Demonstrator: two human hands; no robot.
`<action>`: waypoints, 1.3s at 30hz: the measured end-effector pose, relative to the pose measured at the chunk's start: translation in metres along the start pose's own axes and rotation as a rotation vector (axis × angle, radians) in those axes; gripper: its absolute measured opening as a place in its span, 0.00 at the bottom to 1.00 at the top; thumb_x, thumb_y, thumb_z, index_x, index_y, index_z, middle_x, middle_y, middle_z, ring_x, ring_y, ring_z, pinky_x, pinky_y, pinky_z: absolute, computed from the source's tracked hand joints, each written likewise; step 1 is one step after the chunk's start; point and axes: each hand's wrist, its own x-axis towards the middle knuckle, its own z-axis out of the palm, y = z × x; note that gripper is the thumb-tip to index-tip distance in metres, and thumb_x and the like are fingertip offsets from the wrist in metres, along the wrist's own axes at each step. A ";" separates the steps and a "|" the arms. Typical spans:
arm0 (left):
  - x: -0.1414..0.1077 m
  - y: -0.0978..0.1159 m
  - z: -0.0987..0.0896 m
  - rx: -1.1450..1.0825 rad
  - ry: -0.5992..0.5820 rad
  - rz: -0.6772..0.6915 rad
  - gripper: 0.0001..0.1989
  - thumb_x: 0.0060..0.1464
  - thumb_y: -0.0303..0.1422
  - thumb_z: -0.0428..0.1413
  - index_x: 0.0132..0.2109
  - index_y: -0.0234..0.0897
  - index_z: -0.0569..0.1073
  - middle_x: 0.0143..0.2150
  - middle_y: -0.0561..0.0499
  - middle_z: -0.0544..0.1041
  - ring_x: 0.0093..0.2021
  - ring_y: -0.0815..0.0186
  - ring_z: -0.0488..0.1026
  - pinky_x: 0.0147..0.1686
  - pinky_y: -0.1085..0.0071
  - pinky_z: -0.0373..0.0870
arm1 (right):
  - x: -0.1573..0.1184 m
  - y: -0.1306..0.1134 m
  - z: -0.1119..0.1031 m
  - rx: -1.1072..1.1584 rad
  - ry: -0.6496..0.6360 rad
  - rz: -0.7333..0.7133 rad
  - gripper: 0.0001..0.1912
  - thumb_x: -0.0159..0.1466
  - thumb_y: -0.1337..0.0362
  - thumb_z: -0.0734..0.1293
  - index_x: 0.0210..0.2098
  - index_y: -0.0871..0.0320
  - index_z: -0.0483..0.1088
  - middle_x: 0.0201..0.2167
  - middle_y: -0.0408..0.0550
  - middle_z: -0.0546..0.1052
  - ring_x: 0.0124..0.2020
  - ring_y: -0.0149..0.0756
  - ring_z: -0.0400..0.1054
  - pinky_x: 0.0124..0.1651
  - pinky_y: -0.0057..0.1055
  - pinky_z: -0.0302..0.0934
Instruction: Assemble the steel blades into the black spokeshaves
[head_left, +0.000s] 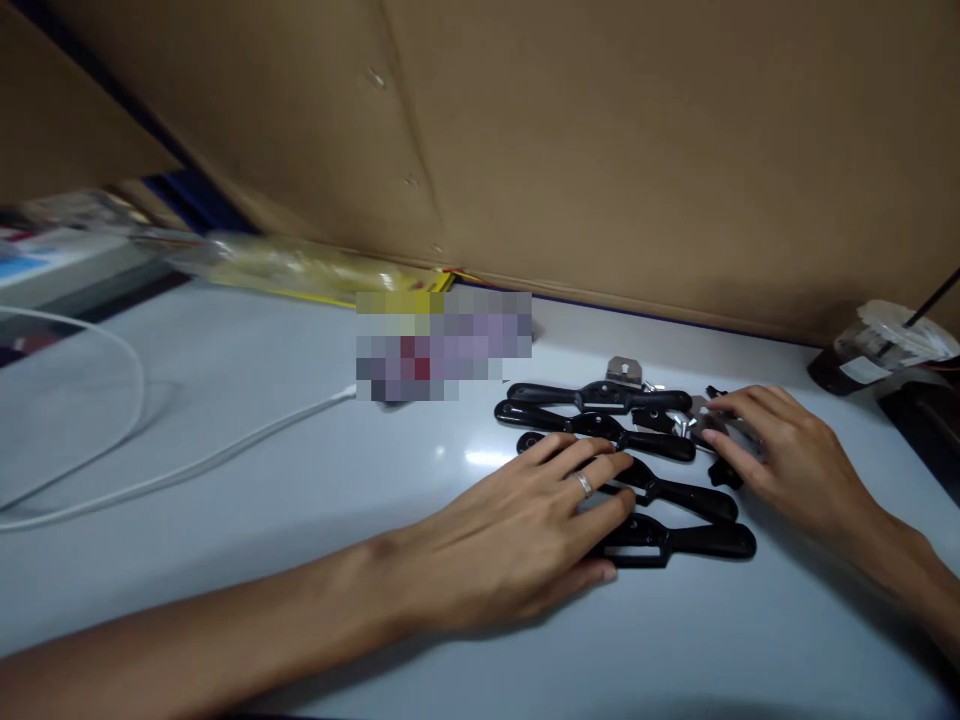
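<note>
Several black spokeshave bodies (600, 397) lie in a rough stack of rows on the white table. My left hand (540, 530) rests flat over the nearer ones, fingers slightly spread, with a ring on one finger. Its fingertips touch the nearest spokeshave body (709, 541) and the one behind it. At the right ends of the rows, my right hand (795, 445) curls its thumb and fingers around a small greyish piece that I cannot make out. Silver screws (682, 424) and dark small parts lie beside those fingertips. A metal blade (624, 370) with a keyhole-shaped slot sits behind the farthest body.
A lidded plastic cup (874, 350) with dark drink and a straw stands at the right, by a dark flat object (926, 430). A white cable (225, 455) runs to a blurred-out item (457, 345). Behind lie a yellow plastic-wrapped package (300, 268) and a brown board wall (600, 150).
</note>
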 end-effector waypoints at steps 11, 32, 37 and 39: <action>-0.005 0.001 0.006 0.009 0.025 -0.036 0.20 0.68 0.39 0.55 0.61 0.35 0.72 0.63 0.37 0.72 0.59 0.47 0.71 0.55 0.52 0.74 | 0.002 -0.006 -0.006 0.019 -0.108 0.027 0.12 0.72 0.63 0.63 0.51 0.57 0.75 0.49 0.55 0.79 0.51 0.51 0.73 0.53 0.48 0.67; -0.006 -0.001 0.011 0.010 0.026 -0.016 0.24 0.70 0.40 0.54 0.66 0.32 0.66 0.68 0.37 0.70 0.66 0.47 0.68 0.59 0.51 0.72 | 0.009 0.006 -0.007 0.210 -0.115 0.230 0.06 0.61 0.62 0.74 0.34 0.55 0.74 0.32 0.44 0.72 0.31 0.37 0.67 0.37 0.34 0.59; -0.004 -0.001 0.008 0.033 0.075 -0.028 0.22 0.67 0.41 0.57 0.59 0.30 0.69 0.62 0.36 0.73 0.62 0.46 0.68 0.55 0.52 0.71 | 0.007 -0.007 -0.019 0.118 0.089 0.215 0.11 0.68 0.61 0.67 0.28 0.54 0.68 0.26 0.44 0.74 0.27 0.36 0.64 0.33 0.34 0.54; -0.003 -0.001 0.005 0.063 0.114 -0.048 0.14 0.66 0.41 0.58 0.48 0.33 0.73 0.51 0.40 0.77 0.52 0.50 0.72 0.47 0.57 0.70 | 0.004 -0.018 -0.023 0.151 0.152 0.235 0.13 0.69 0.59 0.66 0.28 0.54 0.68 0.21 0.41 0.71 0.23 0.34 0.61 0.30 0.33 0.52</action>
